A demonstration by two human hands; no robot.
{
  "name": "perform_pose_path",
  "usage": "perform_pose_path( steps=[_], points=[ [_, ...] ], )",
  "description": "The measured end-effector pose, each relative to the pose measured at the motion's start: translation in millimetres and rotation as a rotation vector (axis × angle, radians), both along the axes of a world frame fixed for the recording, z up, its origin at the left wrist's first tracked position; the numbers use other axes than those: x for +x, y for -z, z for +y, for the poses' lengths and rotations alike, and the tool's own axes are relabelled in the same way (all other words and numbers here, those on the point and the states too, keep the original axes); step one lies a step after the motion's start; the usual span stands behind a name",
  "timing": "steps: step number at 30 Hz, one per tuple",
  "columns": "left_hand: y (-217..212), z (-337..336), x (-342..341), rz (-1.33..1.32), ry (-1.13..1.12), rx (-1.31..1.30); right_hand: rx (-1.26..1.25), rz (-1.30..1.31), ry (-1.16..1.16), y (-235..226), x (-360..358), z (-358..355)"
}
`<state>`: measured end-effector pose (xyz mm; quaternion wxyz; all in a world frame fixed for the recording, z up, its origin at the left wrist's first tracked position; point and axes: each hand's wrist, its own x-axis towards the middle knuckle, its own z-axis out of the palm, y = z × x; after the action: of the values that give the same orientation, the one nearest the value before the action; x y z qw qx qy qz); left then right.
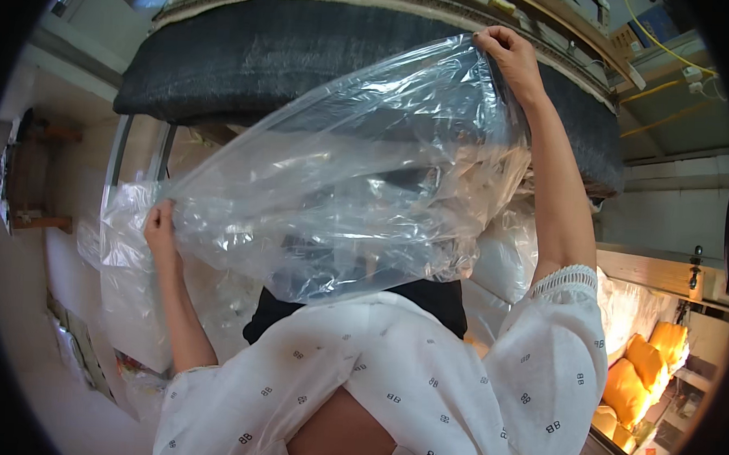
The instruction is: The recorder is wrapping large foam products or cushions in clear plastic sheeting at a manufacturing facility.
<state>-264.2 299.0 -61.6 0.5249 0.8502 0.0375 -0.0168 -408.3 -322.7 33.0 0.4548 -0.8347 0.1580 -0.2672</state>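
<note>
A large clear plastic sheet or bag (342, 178) is stretched between my two hands, creased and shiny, and it hangs down in front of my body. My right hand (512, 61) is raised at the far side, with fingers and thumb pinched on the upper right corner of the plastic. Lower and to the left, my left hand (161, 228) is closed on the plastic's left edge. Whether the plastic is one layer or a bag cannot be told. Behind it, a long table-like surface covered in dark cloth (217, 54) is partly hidden.
More clear plastic (134, 299) hangs at the left, beside metal legs (117, 156) under the dark-covered surface. Orange bundles (638, 378) lie at the lower right, near a wooden rail (655, 273). A yellow cable (658, 33) runs at the upper right.
</note>
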Motion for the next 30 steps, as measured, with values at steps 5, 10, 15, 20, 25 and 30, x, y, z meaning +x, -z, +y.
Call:
perform_pose_path(
  steps=[5,10,15,20,25,30],
  points=[
    [-96,-77,64,-0.407,0.016,-0.426,0.241,-0.425,0.073,-48,-6,24],
    [-97,-133,178,-0.479,0.083,-0.206,0.009,-0.612,0.418,-31,5,2],
    [-77,-202,218,-0.583,0.331,0.136,-0.029,-0.320,0.775,21,-7,-43],
    [-73,-236,258,-0.496,0.256,0.140,-0.313,-0.125,0.827,23,4,-62],
    [-70,-260,283,-0.508,0.314,0.007,-0.395,0.034,0.941,20,9,-65],
    [-74,-263,295,-0.479,0.322,0.017,-0.417,0.059,1.002,20,11,-65]
  ],
)
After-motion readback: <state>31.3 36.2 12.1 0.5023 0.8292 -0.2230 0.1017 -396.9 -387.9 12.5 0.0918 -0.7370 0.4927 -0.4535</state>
